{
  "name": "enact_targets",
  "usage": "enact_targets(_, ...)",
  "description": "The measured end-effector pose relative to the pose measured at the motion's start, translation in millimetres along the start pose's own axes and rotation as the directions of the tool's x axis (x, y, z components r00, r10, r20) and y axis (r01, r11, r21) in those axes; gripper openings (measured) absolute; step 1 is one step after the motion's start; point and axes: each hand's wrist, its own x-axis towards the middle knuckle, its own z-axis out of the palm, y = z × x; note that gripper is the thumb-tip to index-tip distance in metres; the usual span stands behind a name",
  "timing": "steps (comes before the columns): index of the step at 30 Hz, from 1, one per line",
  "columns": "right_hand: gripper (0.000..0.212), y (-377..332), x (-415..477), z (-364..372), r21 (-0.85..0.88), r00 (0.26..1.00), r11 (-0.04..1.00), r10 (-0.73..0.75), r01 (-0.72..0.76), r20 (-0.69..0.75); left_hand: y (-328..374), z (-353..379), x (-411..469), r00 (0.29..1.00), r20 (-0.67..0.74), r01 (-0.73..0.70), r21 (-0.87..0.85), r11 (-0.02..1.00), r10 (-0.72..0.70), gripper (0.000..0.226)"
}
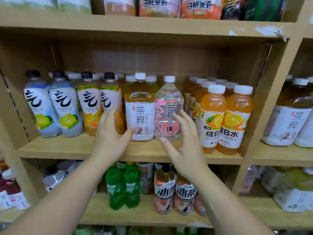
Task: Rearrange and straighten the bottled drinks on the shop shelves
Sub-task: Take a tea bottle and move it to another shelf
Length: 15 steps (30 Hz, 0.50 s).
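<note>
Shelving (271, 92) of pale wood is filling my remote view from the head camera. Its middle shelf (67, 148) is carrying drinks in rows running front to back. Four black-capped bottles (64, 107) are standing along the left part of that shelf. Orange drink bottles (237, 119) with white caps are standing in rows at its right end. Between these two groups, a tea bottle (139, 107) with amber liquid and a white label is standing upright at the front. A clear bottle (169, 106) with pink lettering is standing just beside it on the right. Green bottles (123, 185) are standing on the shelf below.

Both arms are reaching up from the bottom edge. The left hand (110, 138) is hovering at the tea bottle's left side, released, with its fingers straight and spread. Its thumb (132, 129) is lying over the lower label, and I am not able to tell whether it is pressing. The right hand (186, 145) is hovering at the clear bottle's right side, likewise released and spread. Its thumb (163, 140) is crossing in front of the bottle's base, and I cannot tell whether it is touching.
</note>
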Motion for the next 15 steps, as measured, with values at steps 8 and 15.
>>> enact_targets(8, 0.108, 3.8, 38.6, 35.3, 0.115, 0.904, 0.902, 0.424, -0.417, -0.050, -8.8, 15.5, 24.9, 0.983, 0.151, -0.092, -0.093, 0.991, 0.105, 0.083)
enact_targets(15, 0.104, 13.5, 40.1, 44.4, -0.032, 0.864, 0.868, 0.489, -0.495, -0.116, -14.8, 24.2, 26.6, 0.979, 0.192, -0.027, -0.197, 0.980, 0.066, 0.071)
